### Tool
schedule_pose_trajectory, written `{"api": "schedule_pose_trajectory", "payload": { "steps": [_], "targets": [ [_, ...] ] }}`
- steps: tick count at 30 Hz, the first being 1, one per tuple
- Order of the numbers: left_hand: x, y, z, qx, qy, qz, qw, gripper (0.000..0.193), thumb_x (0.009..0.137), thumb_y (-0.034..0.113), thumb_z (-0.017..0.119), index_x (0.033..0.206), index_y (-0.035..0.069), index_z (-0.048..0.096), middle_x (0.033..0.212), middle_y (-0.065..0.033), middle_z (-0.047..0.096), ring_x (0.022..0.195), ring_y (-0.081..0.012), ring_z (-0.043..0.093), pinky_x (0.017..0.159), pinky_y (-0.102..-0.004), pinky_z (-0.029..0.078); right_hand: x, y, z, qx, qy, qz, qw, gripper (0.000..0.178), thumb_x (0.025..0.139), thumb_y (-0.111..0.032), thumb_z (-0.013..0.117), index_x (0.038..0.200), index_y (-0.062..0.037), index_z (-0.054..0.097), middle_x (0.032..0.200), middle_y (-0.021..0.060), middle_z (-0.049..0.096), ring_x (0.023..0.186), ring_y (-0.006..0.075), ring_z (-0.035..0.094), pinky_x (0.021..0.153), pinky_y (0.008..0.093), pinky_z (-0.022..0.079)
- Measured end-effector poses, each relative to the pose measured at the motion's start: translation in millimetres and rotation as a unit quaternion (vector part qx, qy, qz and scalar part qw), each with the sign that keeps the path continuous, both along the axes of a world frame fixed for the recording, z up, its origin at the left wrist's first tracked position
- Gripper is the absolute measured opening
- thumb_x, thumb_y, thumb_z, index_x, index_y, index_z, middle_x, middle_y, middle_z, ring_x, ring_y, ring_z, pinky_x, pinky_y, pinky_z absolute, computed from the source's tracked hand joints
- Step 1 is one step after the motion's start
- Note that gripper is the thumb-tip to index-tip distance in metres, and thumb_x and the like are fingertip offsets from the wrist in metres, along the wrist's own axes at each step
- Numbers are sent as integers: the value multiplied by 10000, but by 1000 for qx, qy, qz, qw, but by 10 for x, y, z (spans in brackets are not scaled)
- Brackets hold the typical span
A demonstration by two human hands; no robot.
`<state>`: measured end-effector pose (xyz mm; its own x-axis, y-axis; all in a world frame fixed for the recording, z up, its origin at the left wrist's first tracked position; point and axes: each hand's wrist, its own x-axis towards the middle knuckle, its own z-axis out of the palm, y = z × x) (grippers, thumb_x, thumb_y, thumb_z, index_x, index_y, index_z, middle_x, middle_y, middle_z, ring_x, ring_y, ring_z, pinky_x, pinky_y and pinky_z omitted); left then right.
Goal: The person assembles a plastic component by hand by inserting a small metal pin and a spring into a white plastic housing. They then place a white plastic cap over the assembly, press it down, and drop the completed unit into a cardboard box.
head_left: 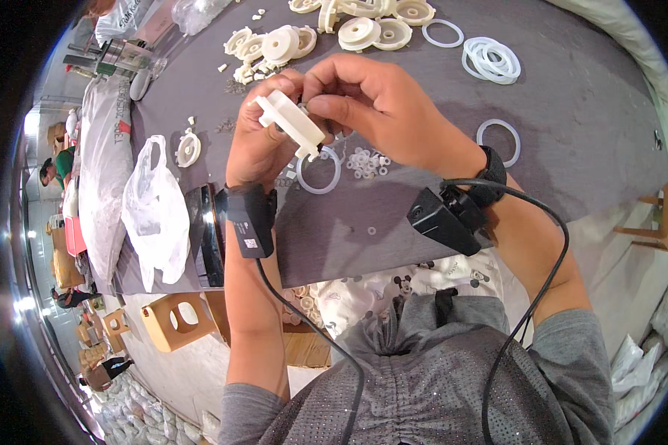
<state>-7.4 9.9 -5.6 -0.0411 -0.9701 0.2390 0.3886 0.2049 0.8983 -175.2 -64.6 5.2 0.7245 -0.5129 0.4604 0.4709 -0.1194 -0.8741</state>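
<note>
A round cream plastic part with small tabs on its rim is tilted in my left hand, raised over the grey table. The fingers of my left hand wrap round its edge. My right hand is closed in a pinch against the far side of the part; what lies between its fingertips is hidden. Below the hands, a translucent ring lies beside a heap of small white washers.
More cream wheel-shaped parts are piled at the far side, with small white pieces nearby. Stacked translucent rings lie far right, a single ring nearer. At left are a plastic bag and a small cream wheel.
</note>
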Motion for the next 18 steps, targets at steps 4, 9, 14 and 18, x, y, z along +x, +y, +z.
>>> {"api": "schedule_pose_trajectory", "payload": {
  "steps": [4, 9, 14, 18],
  "targets": [
    [31, -12, -14, -3, 27, -21, 999, 430, 726, 213, 707, 1063, 43, 501, 1007, -72, 475, 829, -228, 589, 621, -356, 548, 3, 28, 2, -34, -3, -29, 999, 84, 827, -64, 551, 845, 14, 522, 739, 90, 581, 649, 139, 547, 600, 260, 441],
    [85, -36, -17, -31, 40, 47, 998, 467, 722, 209, 713, 1095, 52, 481, 1034, -67, 494, 848, -236, 596, 613, -325, 522, -36, 47, 51, -153, -27, -97, 983, 92, 824, -67, 546, 874, 3, 513, 775, 106, 558, 662, 180, 552, 603, 277, 439],
    [104, 19, -4, -37, 118, -9, 992, 473, 722, 186, 711, 1120, 96, 472, 1089, -95, 489, 826, -239, 605, 578, -322, 524, 16, 87, -19, -88, -15, -111, 990, 98, 836, -88, 551, 894, -11, 528, 772, 63, 570, 664, 123, 552, 581, 252, 436],
    [82, 51, 49, -24, 38, -26, 999, 448, 725, 169, 705, 1120, 123, 499, 1103, -117, 474, 803, -237, 605, 532, -321, 531, -3, 60, -24, -5, 4, -69, 998, 133, 832, -121, 581, 899, -12, 546, 762, 21, 593, 642, 63, 539, 553, 218, 433]
  ]
}}
